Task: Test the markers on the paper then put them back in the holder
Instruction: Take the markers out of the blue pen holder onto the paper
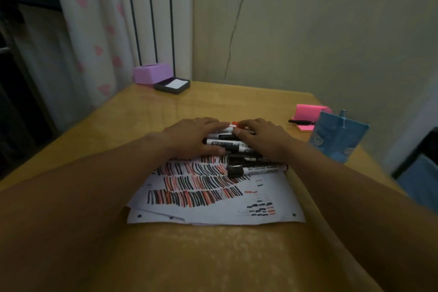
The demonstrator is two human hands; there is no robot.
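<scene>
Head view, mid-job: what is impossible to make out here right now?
- Marker count: in the head view, the left hand and right hand cover much of the markers.
- Grip: whether either hand holds a marker; the finger undersides are hidden.
- Holder inside: the head view shows only its outer walls.
- Paper far edge: under the hands and markers.
</scene>
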